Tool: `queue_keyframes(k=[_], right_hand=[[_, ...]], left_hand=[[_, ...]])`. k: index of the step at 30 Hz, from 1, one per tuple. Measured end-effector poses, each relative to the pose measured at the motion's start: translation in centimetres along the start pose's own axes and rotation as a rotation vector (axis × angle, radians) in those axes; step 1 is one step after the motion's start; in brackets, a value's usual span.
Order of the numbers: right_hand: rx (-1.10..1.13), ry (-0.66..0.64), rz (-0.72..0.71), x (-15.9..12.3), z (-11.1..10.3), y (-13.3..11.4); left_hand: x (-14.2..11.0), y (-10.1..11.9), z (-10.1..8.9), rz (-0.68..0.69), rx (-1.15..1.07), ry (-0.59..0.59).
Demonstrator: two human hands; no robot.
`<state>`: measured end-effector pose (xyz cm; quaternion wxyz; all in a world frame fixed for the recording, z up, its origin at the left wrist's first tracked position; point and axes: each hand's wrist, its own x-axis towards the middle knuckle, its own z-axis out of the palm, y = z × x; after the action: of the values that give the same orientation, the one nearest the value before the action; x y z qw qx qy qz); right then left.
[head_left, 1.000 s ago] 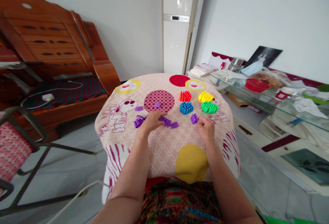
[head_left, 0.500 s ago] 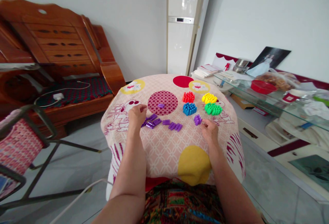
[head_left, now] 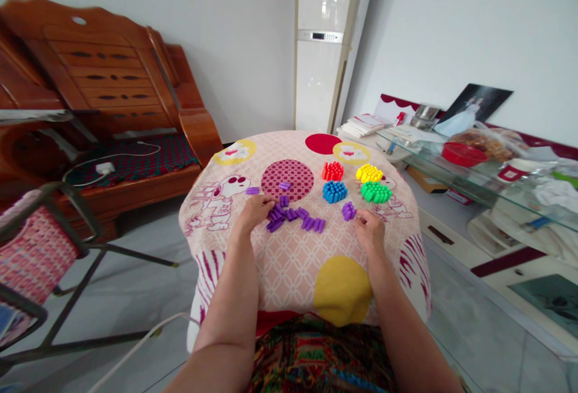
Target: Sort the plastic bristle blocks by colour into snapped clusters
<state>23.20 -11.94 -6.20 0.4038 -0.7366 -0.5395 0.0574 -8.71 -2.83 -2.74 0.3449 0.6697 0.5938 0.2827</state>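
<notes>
Small purple plastic pieces point(head_left: 276, 218) lie in a loose heap left of the table's middle, with several more strung out to the right. At the heap's left edge is my left hand point(head_left: 253, 213), its fingers closed together and the tips touching or just over the pieces; what they grip is hidden. A little upright cluster of purple pieces point(head_left: 348, 211) stands farther right. My right hand point(head_left: 371, 230) rests beside it, thumb and fingers pinched against its right side. Single purple pieces lie beyond the left hand.
Upright clusters of red point(head_left: 332, 171), blue point(head_left: 335, 192), yellow point(head_left: 369, 173) and green point(head_left: 376, 192) pieces stand behind the purple cluster. A patterned cloth point(head_left: 289, 260) covers the round table. A glass-topped cabinet point(head_left: 451, 170) is on the right, a wooden bench point(head_left: 189, 134) on the left.
My left hand has moved right and down to the heap, and the purple pieces there now sit farther right. A lone piece shows where the hand was. My right hand stays put.
</notes>
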Motion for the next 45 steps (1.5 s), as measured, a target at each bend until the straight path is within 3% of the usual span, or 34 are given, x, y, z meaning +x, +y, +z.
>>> queue_keyframes(k=[6, 10, 12, 19, 25, 27, 31, 37, 45], right_hand=[[0.007, 0.006, 0.0, 0.0, 0.1, 0.1], [0.015, 0.011, -0.008, 0.1, 0.3, 0.3], [0.015, 0.019, -0.018, 0.1, 0.3, 0.4], [0.015, 0.03, -0.019, 0.2, 0.5, 0.6], [0.014, 0.039, -0.019, 0.3, 0.7, 0.9], [0.016, 0.035, -0.025, 0.3, 0.7, 0.9], [0.008, 0.032, -0.027, 0.3, 0.7, 1.0], [0.008, 0.039, -0.026, 0.3, 0.7, 1.0], [0.056, 0.048, -0.012, 0.1, 0.6, 0.7]], left_hand=[[0.1, -0.4, -0.2, -0.002, -0.179, 0.192], [0.7, -1.5, -0.9, -0.013, 0.097, 0.453], [1.5, -2.0, -1.2, 0.01, 0.267, 0.51], [3.3, -1.9, -1.5, 0.022, 0.613, 0.258], [0.9, -0.8, -1.7, 0.114, 0.497, 0.086], [-0.2, -0.3, -1.7, 0.121, 0.455, 0.097], [-2.0, 1.1, -1.9, 0.104, 0.409, 0.235], [-3.3, 1.7, -1.4, 0.159, 0.389, -0.022], [-3.2, 1.2, 0.0, 0.164, 0.464, 0.036]])
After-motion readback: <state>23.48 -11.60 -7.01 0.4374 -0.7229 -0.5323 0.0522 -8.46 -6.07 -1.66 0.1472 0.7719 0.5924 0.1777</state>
